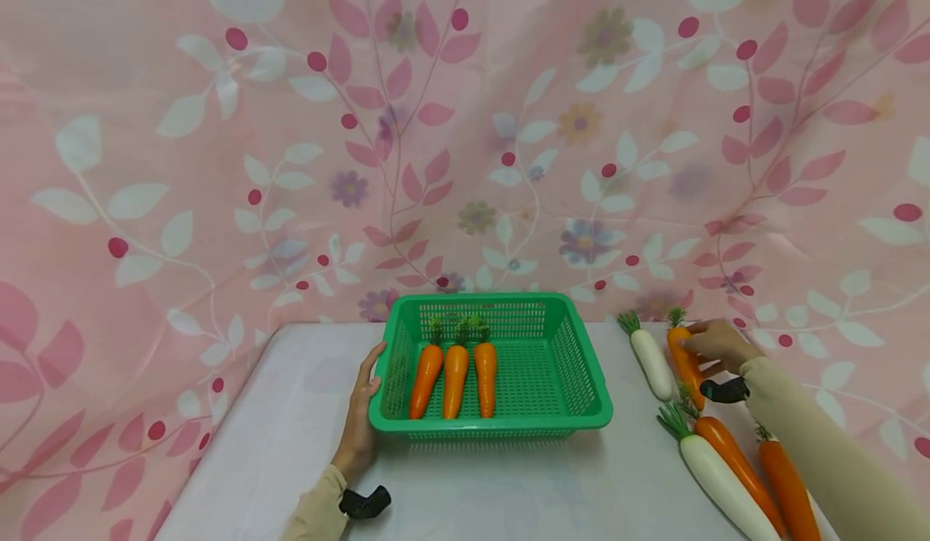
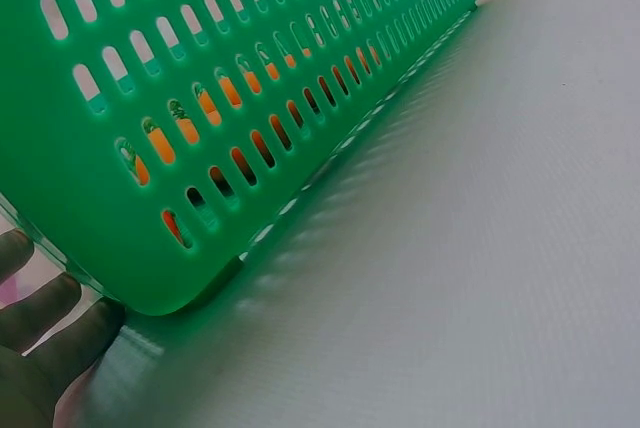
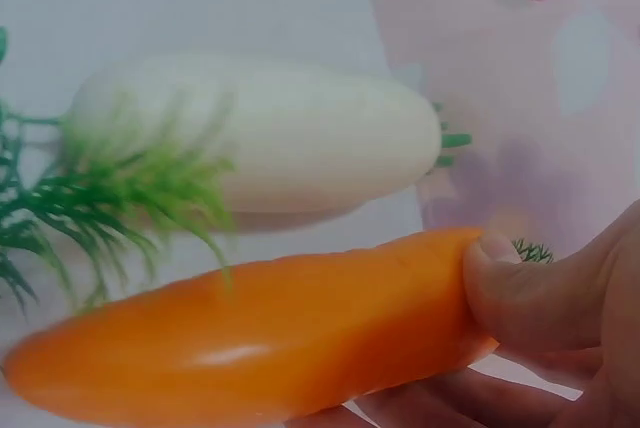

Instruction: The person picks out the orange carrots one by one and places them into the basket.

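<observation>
**Green basket: surrounding room and vegetable count**

Edges and room: The green basket (image 1: 490, 425) stands on the white table (image 1: 508, 484), its rear rim near the table's far edge, where the floral curtain (image 1: 465, 121) rises. White tabletop extends left of the basket to the slanting table edge, and in front of it. A strip of tabletop separates the basket's right wall from the loose vegetables. Inside the basket, mesh floor shows between the rightmost carrot and the right wall.

Hands: The two hands are well apart. The left hand (image 1: 358, 420) rests at the basket's left rim, fingers extended and touching it. The right hand (image 1: 719, 343), well to the right of the basket, pinches the held carrot (image 3: 250, 328) between thumb and fingers near its leafy end. Whether this carrot is lifted cannot be told.

Count, carrots: six. Three carrots (image 1: 455, 379) lie side by side in the basket's left half, leaves toward its rear wall. One is in the right hand. Two loose carrots (image 1: 734, 456) lie right of the basket, toward the front.

Count, white radishes: two. The rear radish (image 1: 651, 363) lies right of the basket, just beside the held carrot; the front radish (image 1: 726, 480) lies forward and right of the basket, alongside one loose carrot.
</observation>
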Demonstrator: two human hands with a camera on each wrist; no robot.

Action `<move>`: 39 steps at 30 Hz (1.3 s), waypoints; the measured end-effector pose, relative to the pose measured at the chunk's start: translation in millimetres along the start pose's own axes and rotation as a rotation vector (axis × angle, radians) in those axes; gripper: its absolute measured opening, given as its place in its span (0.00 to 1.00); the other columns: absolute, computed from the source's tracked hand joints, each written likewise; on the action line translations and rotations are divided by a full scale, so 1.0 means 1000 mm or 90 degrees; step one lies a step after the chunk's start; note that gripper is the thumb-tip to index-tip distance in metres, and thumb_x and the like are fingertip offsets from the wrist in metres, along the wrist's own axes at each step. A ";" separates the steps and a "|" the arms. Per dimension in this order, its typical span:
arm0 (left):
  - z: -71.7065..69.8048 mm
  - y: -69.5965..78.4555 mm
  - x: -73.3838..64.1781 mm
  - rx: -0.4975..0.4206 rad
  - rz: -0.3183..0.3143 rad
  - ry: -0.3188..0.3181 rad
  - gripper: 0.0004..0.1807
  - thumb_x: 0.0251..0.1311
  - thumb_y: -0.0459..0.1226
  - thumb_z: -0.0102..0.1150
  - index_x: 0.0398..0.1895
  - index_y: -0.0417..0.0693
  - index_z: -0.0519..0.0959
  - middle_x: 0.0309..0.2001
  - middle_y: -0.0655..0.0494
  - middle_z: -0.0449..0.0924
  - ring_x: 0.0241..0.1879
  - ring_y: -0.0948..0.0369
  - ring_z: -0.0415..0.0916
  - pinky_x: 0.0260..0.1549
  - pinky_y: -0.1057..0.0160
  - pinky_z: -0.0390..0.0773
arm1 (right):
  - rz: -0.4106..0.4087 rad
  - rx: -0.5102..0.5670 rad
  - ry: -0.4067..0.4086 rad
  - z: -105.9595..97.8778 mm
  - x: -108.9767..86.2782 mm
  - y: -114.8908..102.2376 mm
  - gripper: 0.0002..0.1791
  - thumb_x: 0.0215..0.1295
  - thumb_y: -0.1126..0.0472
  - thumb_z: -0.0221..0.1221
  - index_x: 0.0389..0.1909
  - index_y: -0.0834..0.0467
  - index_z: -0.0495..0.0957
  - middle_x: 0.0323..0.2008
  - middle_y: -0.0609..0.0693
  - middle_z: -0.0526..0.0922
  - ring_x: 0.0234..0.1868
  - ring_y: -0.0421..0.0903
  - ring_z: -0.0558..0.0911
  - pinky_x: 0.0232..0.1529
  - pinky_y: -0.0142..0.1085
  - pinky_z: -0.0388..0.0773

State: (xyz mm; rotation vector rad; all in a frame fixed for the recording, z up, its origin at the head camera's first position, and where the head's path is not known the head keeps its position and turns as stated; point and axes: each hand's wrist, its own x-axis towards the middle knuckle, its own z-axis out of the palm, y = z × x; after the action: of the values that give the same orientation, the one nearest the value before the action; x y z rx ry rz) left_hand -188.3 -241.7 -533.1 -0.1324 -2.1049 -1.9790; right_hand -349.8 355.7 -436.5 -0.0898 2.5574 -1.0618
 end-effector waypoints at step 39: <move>-0.001 -0.001 -0.002 -0.006 -0.012 0.000 0.31 0.82 0.48 0.29 0.86 0.68 0.54 0.86 0.57 0.47 0.77 0.51 0.51 0.74 0.39 0.50 | -0.003 0.468 -0.142 -0.013 0.002 -0.011 0.13 0.83 0.62 0.53 0.47 0.52 0.87 0.43 0.47 0.89 0.45 0.46 0.90 0.53 0.42 0.86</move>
State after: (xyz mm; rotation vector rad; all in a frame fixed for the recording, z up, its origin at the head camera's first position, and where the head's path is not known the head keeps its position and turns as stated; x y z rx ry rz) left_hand -186.8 -242.5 -534.2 -0.1152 -2.1044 -2.0003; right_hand -356.9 355.7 -421.0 -0.0169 1.8392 -1.8000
